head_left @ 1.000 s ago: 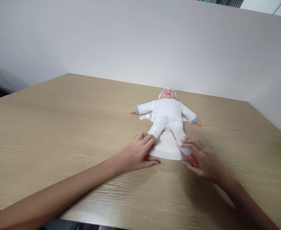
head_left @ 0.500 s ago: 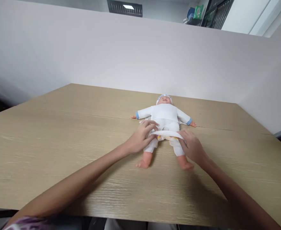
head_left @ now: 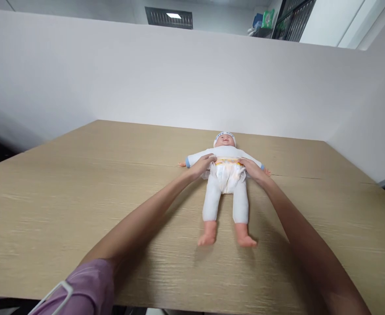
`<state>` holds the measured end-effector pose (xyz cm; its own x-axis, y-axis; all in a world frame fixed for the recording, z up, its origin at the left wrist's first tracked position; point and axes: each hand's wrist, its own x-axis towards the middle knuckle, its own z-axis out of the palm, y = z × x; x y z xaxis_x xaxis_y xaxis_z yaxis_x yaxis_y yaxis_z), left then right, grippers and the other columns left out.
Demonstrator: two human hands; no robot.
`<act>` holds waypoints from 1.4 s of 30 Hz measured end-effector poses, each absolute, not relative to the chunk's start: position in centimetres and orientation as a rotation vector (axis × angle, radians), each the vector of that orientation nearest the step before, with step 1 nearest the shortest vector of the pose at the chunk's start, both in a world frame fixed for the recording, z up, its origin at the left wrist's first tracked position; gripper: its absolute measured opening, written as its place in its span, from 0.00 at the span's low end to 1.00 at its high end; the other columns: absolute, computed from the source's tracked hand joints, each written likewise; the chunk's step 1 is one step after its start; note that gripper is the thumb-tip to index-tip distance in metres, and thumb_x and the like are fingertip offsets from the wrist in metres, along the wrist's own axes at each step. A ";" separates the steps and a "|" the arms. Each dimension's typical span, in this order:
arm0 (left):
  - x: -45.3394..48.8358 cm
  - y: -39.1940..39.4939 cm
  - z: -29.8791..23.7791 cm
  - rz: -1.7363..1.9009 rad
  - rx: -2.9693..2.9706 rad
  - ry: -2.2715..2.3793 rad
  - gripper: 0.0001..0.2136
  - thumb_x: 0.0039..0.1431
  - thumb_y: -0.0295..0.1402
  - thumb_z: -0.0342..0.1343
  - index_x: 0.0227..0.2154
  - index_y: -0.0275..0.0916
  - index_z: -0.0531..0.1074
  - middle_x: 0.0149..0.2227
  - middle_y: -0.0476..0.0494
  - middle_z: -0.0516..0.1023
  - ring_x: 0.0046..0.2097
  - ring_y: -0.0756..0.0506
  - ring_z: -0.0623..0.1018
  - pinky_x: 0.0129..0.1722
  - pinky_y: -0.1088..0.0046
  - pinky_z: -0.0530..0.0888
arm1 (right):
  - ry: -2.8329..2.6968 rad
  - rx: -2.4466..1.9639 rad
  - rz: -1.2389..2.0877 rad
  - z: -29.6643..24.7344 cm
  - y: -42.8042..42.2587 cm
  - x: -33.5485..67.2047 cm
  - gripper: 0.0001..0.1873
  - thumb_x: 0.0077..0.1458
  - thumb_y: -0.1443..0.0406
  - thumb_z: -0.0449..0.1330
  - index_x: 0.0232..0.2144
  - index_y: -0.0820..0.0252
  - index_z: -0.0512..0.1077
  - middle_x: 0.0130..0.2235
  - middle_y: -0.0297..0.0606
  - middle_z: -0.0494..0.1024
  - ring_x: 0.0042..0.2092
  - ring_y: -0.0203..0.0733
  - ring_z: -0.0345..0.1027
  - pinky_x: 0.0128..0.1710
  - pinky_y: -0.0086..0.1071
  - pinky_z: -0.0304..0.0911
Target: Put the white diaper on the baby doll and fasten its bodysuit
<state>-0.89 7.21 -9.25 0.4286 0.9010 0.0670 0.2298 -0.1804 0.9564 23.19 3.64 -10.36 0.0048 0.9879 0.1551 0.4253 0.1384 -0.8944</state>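
A baby doll (head_left: 241, 205) in a white outfit with blue cuffs and a white printed cap lies on its back, feet toward me. A white diaper (head_left: 228, 177) with a yellow-orange band at its top covers the doll's lower belly and crotch. At the waist, my left hand (head_left: 205, 165) pinches the left corner of the diaper's front edge. My right hand (head_left: 252, 168) grips the opposite corner, its fingertips partly hidden. Thin white side flaps show below both hands.
The doll lies on a wide wooden table (head_left: 113, 188) with a seam running across it. A white partition wall (head_left: 166, 78) rises behind the table, and another stands at the right. Beyond the wall a green package (head_left: 267, 19) is visible.
Both hands have moved up the doll with the diaper's front, from over the thighs to the waist. The doll's legs now lie straighter and closer together.
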 end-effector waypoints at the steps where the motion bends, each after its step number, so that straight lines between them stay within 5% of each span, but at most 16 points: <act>1: -1.3 6.7 -9.4 0.798 1.649 0.984 0.16 0.59 0.49 0.55 0.34 0.39 0.69 0.34 0.46 0.75 0.40 0.42 0.75 0.40 0.66 0.72 | -1.563 -1.414 0.856 -10.4 3.0 23.5 0.15 0.60 0.53 0.56 0.30 0.56 0.73 0.38 0.39 0.83 0.45 0.48 0.74 0.48 0.39 0.70; 7: -3.6 5.7 -9.4 0.703 1.604 0.963 0.26 0.54 0.58 0.65 0.40 0.39 0.77 0.35 0.45 0.78 0.35 0.45 0.76 0.35 0.69 0.72 | -1.576 -1.373 0.985 -9.5 -0.4 25.4 0.25 0.59 0.43 0.64 0.44 0.56 0.76 0.45 0.41 0.84 0.44 0.47 0.77 0.44 0.37 0.72; 11: -4.2 6.7 -8.4 0.851 1.639 1.055 0.21 0.59 0.54 0.63 0.43 0.40 0.74 0.40 0.43 0.82 0.38 0.45 0.77 0.41 0.67 0.74 | -1.444 -1.449 0.584 -10.4 -2.5 26.5 0.28 0.58 0.43 0.63 0.47 0.57 0.74 0.42 0.43 0.83 0.41 0.46 0.76 0.44 0.38 0.71; 20: 1.1 1.5 -4.9 0.958 2.504 0.842 0.14 0.72 0.43 0.54 0.50 0.41 0.77 0.55 0.40 0.82 0.58 0.36 0.75 0.64 0.54 0.68 | -1.631 -1.723 0.112 -16.4 -6.9 28.1 0.18 0.63 0.47 0.57 0.36 0.54 0.70 0.33 0.38 0.75 0.42 0.50 0.72 0.51 0.44 0.68; 27: 4.8 -0.3 -7.0 0.713 2.773 1.011 0.17 0.66 0.52 0.61 0.47 0.46 0.83 0.57 0.40 0.80 0.60 0.30 0.70 0.58 0.48 0.69 | -1.524 -1.853 0.130 -17.7 -5.9 28.2 0.20 0.63 0.45 0.58 0.35 0.53 0.66 0.28 0.33 0.73 0.33 0.46 0.70 0.37 0.36 0.62; 42: 4.9 0.2 -7.9 0.756 2.777 1.089 0.23 0.59 0.54 0.67 0.52 0.46 0.81 0.63 0.38 0.75 0.61 0.28 0.68 0.60 0.46 0.67 | -1.357 -2.072 0.245 -16.6 -5.3 28.9 0.20 0.54 0.48 0.68 0.39 0.54 0.71 0.32 0.35 0.78 0.36 0.48 0.74 0.35 0.35 0.60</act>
<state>4.89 0.24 -7.92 0.6292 0.6539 0.4202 0.6225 -0.7476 0.2314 28.87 -5.35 -16.65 0.4490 0.8743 0.1844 0.7549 -0.2608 -0.6017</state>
